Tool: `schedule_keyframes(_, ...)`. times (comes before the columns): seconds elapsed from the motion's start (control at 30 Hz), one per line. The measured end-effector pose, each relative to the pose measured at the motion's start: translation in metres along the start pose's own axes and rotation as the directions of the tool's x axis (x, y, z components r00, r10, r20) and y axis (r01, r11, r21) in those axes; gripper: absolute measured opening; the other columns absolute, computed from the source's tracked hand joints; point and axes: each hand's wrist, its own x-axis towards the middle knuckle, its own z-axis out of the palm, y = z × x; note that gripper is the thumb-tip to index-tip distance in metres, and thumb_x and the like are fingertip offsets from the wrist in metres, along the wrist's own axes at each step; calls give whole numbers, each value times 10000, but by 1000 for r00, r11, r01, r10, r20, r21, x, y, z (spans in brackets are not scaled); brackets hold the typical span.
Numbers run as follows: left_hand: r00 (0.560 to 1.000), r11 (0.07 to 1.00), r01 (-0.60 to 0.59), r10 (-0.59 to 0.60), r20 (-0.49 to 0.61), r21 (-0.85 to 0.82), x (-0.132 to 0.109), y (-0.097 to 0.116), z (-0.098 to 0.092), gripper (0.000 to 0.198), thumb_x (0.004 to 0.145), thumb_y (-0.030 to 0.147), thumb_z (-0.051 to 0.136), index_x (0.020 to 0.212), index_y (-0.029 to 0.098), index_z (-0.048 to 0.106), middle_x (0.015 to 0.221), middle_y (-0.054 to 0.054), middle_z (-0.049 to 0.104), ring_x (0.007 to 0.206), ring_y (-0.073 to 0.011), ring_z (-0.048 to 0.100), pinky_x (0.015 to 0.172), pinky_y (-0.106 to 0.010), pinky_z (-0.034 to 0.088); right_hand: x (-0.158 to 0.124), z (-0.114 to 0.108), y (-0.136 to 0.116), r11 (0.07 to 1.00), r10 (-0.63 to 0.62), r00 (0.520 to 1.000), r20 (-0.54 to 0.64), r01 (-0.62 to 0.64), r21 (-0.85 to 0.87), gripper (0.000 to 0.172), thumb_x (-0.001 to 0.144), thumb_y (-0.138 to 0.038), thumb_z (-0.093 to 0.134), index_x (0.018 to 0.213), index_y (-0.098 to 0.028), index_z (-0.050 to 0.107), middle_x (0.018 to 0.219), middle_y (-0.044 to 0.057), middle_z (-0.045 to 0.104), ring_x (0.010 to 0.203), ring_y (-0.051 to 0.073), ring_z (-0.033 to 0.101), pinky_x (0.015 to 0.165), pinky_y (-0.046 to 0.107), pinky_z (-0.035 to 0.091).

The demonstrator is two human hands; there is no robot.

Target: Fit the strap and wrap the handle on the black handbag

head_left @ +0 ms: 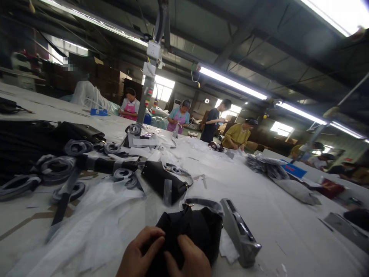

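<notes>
Working at a crowded white bench [259, 196], you bend both hands to a black bag [201, 231] at the near edge of the head camera's view. Your left hand [142, 251] has its grip narrow, thumb and forefinger drawn together on the bag's near side; your right hand [192, 257] lies against the dark fabric beside it, thumb a little apart from the fingers, and whether that grip pinches the cloth you cannot tell. Just right of the bag rests a gray tape dispenser-like tool [240, 234]; just beyond lies another black bag [161, 181], tilted, with a translucent strip across it. To your left, gray-wrapped coils [59, 168] sit near crumpled white sheeting [99, 215]. Across the bench, a co-worker in a mustard top [236, 135] leans over the surface, near another in a dark shirt [212, 125].
</notes>
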Motion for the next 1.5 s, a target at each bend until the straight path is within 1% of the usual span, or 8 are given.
schedule_keyframes(0.13, 999, 993, 5, -9, 38, 114, 0, 10, -3, 295, 772, 480, 723, 986, 277, 715, 1043, -10, 736, 1003, -241, 665, 889, -286, 510, 6, -16, -1, 855, 45, 992, 118, -99, 510, 251, 830, -259, 604, 1046, -251, 730, 996, 47, 752, 940, 251, 711, 819, 285, 540)
schedule_keyframes(0.3, 996, 974, 22, -40, 74, 224, 3, 30, -9, 254, 756, 429, 724, 951, 267, 738, 979, -8, 759, 949, -251, 684, 876, -305, 510, 5, -22, 2, 702, 72, 985, 155, -161, 694, 260, 851, -312, 634, 1071, -238, 751, 1057, 62, 754, 1012, 270, 695, 885, 320, 531)
schedule_keyframes(0.57, 959, 961, 216, -175, 221, -174, -2, 52, -8, 352, 809, 496, 708, 1029, 222, 724, 982, -22, 744, 1014, -249, 650, 909, -304, 478, 7, -26, 1, 620, 81, 979, 189, -198, 760, 306, 848, -303, 658, 1128, -216, 747, 1132, 87, 738, 1106, 293, 666, 992, 379, 504)
schedule_keyframes(0.8, 988, 993, 112, -116, 105, 46, -2, 56, 0, 388, 812, 544, 669, 971, 192, 710, 1005, -62, 735, 1020, -287, 643, 906, -352, 485, 7, -25, 4, 611, 82, 982, 173, -187, 769, 345, 865, -422, 665, 1119, -207, 755, 1100, 107, 746, 1064, 314, 680, 960, 400, 526)
schedule_keyframes(1.0, 993, 990, 106, -109, 34, 89, -2, 50, 4, 376, 789, 539, 672, 965, 206, 672, 962, -51, 715, 979, -270, 645, 863, -345, 504, 6, -25, 7, 633, 59, 984, 166, -166, 756, 381, 878, -466, 640, 1127, -201, 752, 1104, 121, 743, 1060, 310, 684, 954, 389, 532)
schedule_keyframes(1.1, 990, 981, -1, 28, -136, 196, -6, 46, 9, 295, 758, 511, 703, 857, 235, 674, 893, -32, 694, 921, -261, 645, 825, -340, 518, 6, -23, 9, 663, 66, 984, 164, -166, 730, 351, 875, -426, 636, 1098, -185, 761, 1090, 129, 745, 1052, 316, 686, 950, 393, 532)
schedule_keyframes(1.2, 958, 948, -91, 167, -232, 305, -13, 40, 15, 219, 776, 487, 700, 778, 268, 716, 926, -32, 714, 952, -267, 654, 911, -351, 502, 5, -18, 12, 674, 56, 987, 150, -148, 724, 315, 879, -379, 618, 1077, -182, 763, 1071, 125, 750, 1031, 311, 695, 923, 380, 542)
schedule_keyframes(1.5, 937, 951, -35, 138, -320, 307, -24, 13, 24, 201, 793, 501, 699, 855, 326, 775, 1043, -14, 741, 1037, -267, 670, 979, -339, 509, -1, -2, 17, 593, 89, 992, 89, -124, 796, 345, 847, -489, 646, 1016, -223, 784, 1036, 96, 763, 991, 286, 712, 906, 334, 556)
